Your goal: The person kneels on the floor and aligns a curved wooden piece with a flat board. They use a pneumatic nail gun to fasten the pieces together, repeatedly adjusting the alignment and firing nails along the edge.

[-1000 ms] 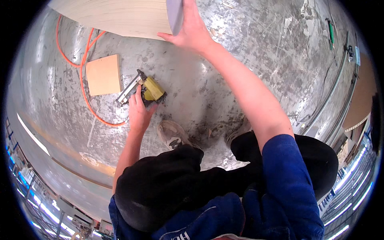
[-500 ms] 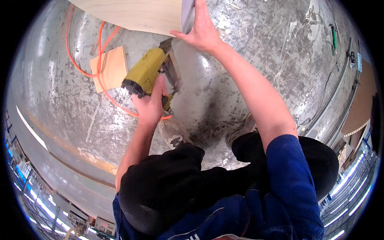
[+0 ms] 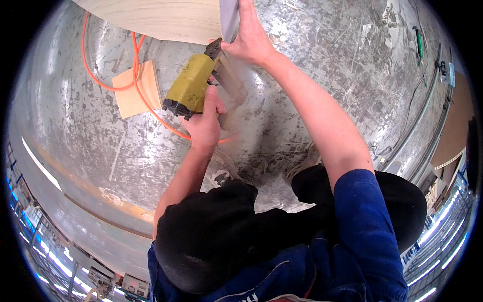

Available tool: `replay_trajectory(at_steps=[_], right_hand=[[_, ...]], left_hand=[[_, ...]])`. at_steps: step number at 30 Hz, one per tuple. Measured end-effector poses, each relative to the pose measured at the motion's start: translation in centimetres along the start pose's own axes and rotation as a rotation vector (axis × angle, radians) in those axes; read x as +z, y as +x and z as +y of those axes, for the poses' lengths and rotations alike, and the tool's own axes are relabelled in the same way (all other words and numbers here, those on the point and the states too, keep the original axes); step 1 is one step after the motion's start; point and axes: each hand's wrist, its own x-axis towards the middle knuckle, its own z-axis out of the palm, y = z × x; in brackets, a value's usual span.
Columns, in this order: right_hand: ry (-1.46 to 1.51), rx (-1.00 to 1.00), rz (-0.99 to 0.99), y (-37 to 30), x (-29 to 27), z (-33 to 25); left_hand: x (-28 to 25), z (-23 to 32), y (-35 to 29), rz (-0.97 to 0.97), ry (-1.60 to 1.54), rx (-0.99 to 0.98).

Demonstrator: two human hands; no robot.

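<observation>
My left hand (image 3: 205, 121) is wrapped round the handle of a yellow and black nail gun (image 3: 188, 83). The gun's black nose reaches up to the lower corner of a pale wood-grain panel (image 3: 161, 21); whether they touch I cannot tell. Its magazine is smeared by motion. At that same corner my right hand (image 3: 253, 44) grips the panel, thumb near the lower edge and fingers up along a narrow grey side piece (image 3: 229, 20). The panel's upper part runs out of the picture.
An orange air hose (image 3: 157, 117) loops across the scuffed grey floor (image 3: 282, 100) and over a small square wooden board (image 3: 130, 98). To the right lie a green-handled tool (image 3: 419, 48), long metal rods (image 3: 408, 138) and a brown sheet (image 3: 457, 121).
The nail gun in my left hand has moved right and up, bringing its nose to the panel's corner. The panel and my right hand have shifted slightly left.
</observation>
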Motion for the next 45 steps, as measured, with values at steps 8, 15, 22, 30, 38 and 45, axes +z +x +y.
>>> replay_trajectory(at_steps=[8,15,22,30,38,45], right_hand=[[-0.032,-0.001,0.004,0.01,-0.22,-0.22],[-0.022,-0.018,0.013,-0.03,-0.23,-0.19],[-0.013,-0.011,0.011,0.05,-0.13,-0.14],[-0.011,-0.005,-0.003,0.06,-0.14,-0.24],[0.012,0.019,-0.002,0.11,-0.49,-0.63],[0.025,0.019,-0.001,0.06,-0.49,-0.59]], left_hand=[[0.35,-0.82,-0.11,-0.021,-0.039,0.038],[0.52,-0.97,-0.11,-0.024,-0.028,0.075],[0.59,-0.91,-0.12,-0.011,-0.035,0.062],[0.37,-1.02,-0.09,-0.015,0.0,0.082],[0.54,-1.28,-0.16,-0.007,-0.03,0.06],[0.28,-1.29,-0.19,-0.021,-0.009,0.012]])
